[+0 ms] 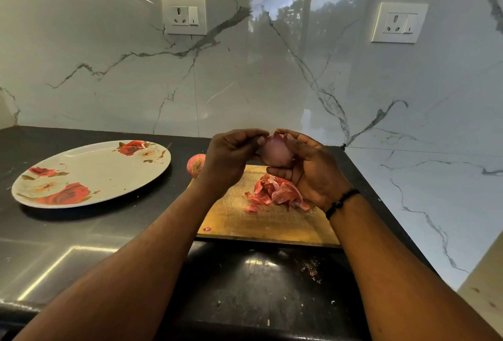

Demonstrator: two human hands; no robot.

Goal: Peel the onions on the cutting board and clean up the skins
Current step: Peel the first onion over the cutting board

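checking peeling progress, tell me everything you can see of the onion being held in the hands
The onion is a small, rounded bulb, pale pinkish purple and smooth, so most of its dry skin looks already off. A reddish scrap of skin sticks up at its top. It is held in the air above the far edge of the cutting board. The right hand cups it from below and behind, and the left hand pinches at its upper left side.

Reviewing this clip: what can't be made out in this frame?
- Head view: the far side of the held onion is hidden by the left hand and right hand.
- The second onion is partly hidden behind the left hand.
- The cutting board is partly covered by both forearms and the skins.
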